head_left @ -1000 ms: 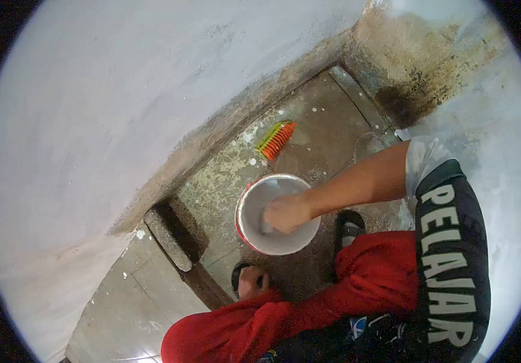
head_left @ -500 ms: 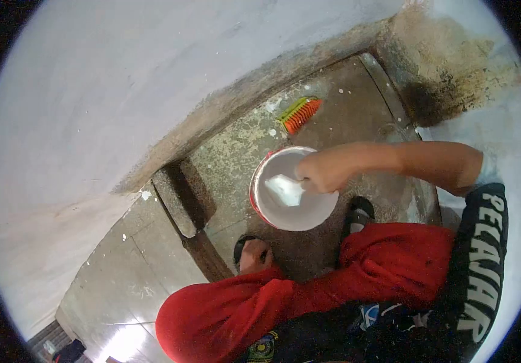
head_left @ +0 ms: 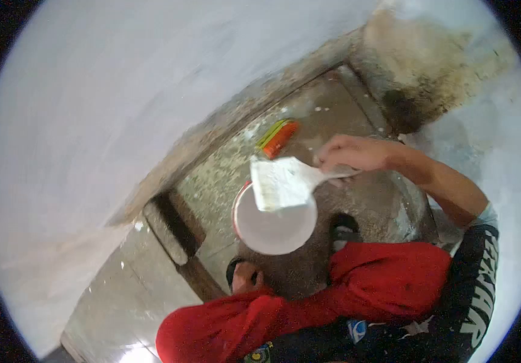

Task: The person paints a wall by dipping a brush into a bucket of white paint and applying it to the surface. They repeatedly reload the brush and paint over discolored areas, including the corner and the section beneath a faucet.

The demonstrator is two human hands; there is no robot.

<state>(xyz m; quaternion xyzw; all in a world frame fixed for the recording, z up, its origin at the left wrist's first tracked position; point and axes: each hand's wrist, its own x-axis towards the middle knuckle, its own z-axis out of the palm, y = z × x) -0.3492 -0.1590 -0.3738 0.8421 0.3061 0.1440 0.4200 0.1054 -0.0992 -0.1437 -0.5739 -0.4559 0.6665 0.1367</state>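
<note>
My right hand (head_left: 351,158) is closed around the handle of a wide paintbrush (head_left: 281,183), whose head is coated in white. The brush is raised over the far rim of a white bucket (head_left: 275,227) with a red edge on its left side. Whitish paint or liquid appears inside the bucket, which stands on the floor in front of my feet. Just beyond it lies a scrubbing brush (head_left: 278,138) with orange bristles and a yellow-green back. My left hand is out of sight.
A whitish wall (head_left: 127,97) rises on the left and ahead, with a rough, bare strip along its base. Brown and black stains mark the corner wall (head_left: 430,78). A low raised ledge (head_left: 166,233) borders the floor at left. My sandalled feet flank the bucket.
My right hand has lifted the paintbrush out of the bucket, and its white head now shows fully above the rim. The whole view has shifted slightly.
</note>
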